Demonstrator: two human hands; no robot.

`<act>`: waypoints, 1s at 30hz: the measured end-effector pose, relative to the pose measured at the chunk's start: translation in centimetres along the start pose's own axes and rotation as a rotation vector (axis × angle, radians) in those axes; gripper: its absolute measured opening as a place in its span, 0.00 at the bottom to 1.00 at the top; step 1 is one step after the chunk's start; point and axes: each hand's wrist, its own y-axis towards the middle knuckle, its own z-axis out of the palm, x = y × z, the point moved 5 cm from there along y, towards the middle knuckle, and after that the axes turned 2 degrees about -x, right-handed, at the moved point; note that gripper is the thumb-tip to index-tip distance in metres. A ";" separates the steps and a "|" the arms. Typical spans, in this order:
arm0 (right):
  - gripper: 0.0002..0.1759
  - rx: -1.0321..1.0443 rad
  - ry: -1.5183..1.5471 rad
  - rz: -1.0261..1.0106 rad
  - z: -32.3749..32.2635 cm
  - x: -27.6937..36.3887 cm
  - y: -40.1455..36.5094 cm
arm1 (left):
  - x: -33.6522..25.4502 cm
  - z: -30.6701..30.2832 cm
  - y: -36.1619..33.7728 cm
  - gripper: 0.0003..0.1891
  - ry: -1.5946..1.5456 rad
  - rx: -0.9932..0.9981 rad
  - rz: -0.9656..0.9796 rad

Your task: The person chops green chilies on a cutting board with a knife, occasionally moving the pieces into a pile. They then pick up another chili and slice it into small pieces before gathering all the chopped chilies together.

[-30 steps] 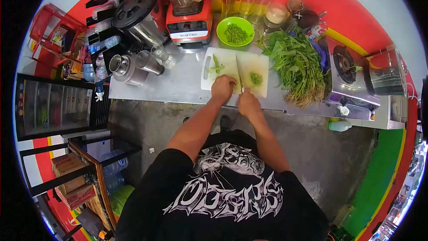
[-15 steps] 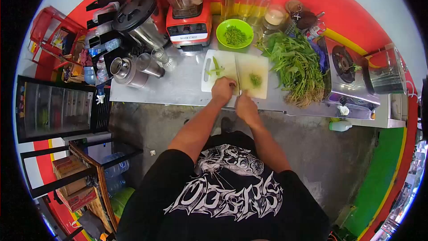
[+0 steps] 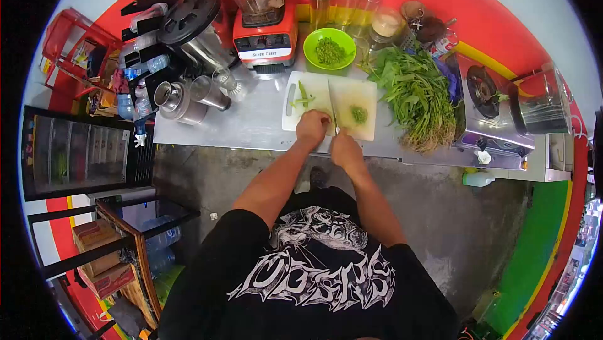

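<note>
Still at the white plastic cutting board (image 3: 363,86), left hand (image 3: 313,127) (fingers curled) pins green stems (image 3: 304,96); right hand (image 3: 345,148) keeps gripping the steel knife (image 3: 332,106).

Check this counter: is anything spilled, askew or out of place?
Nothing spilled or damaged. Right hand holds the knife on the cutting board, left hand beside it. One small oddity: a green sprig lies on the stove, apart from the greens pile on the counter.

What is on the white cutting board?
On the cutting board: green stalks at left, a small chopped pile at right, the knife between. The left hand covers whatever it presses down.
</note>
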 end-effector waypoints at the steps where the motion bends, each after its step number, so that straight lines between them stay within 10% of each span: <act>1: 0.19 0.000 0.004 0.000 0.3 0.1 -0.3 | -0.1 -0.2 0.0 0.07 0.003 0.001 0.001; 30: 0.21 -0.033 0.104 0.041 1.8 -0.3 0.9 | 0.6 -0.2 0.1 0.05 0.035 0.060 -0.038</act>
